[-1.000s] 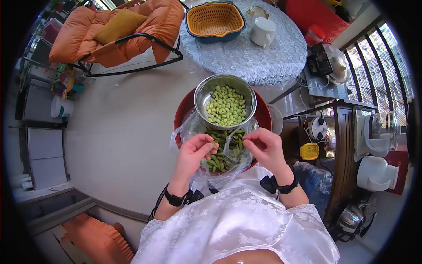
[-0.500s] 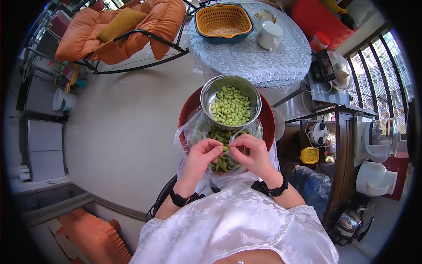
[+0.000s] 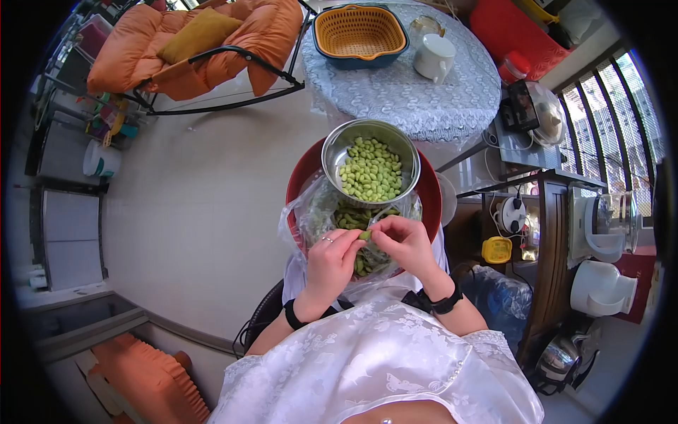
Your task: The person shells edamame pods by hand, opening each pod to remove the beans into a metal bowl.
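"Two hands, fingertips nearly meeting: what have they got?"

"One green pod. The left hand pinches its left end, back turned upward, a ring showing. The right hand has thumb and forefinger drawn together at the other end, its remaining fingers curled. Neither pinch leaves much gap."

"Anything different from half a second ago?"

"The left wrist has rolled inward; back then its thumb side was showing. The right hand has barely moved, and a second ago the hands were well apart."

"And around the grip?"

"Just beneath it, more slim, dull-green pods lie in a crinkled, see-through plastic bag, inside a round red basin. Right beyond the grip is a shiny metal bowl, partly filled with plump, pale-green beans."

"Farther out?"

"Past the bowl, a table under a lacy, pale cloth. On its far side sits an orange perforated basket nested in a blue one, beside a glossy white mug."
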A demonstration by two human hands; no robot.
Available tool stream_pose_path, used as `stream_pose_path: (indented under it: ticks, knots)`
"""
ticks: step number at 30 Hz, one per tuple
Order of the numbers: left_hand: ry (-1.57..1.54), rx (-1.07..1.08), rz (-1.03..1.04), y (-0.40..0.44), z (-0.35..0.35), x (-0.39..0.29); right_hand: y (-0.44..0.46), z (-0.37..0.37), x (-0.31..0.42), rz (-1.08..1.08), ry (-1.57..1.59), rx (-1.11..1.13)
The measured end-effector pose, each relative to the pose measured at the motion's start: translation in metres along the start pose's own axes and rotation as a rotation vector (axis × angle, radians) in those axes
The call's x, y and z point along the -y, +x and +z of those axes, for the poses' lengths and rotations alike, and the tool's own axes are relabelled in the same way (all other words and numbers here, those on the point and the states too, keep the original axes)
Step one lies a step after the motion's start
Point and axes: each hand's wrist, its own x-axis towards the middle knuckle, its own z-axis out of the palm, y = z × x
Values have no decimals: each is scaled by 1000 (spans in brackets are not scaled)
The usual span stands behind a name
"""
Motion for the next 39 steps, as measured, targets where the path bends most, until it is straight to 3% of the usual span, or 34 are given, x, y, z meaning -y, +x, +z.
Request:
stream_pose_path:
  ticks: [13, 28, 39]
  knots:
    - [35, -45, 1, -2, 0, -1, 2, -4, -5, 70, 21, 88]
    - [162, 3, 72, -4, 3, -1, 3, 11, -23, 26, 263, 35]
    - [194, -18, 91, -3, 5, -3, 5, 19, -25, 1, 274, 6]
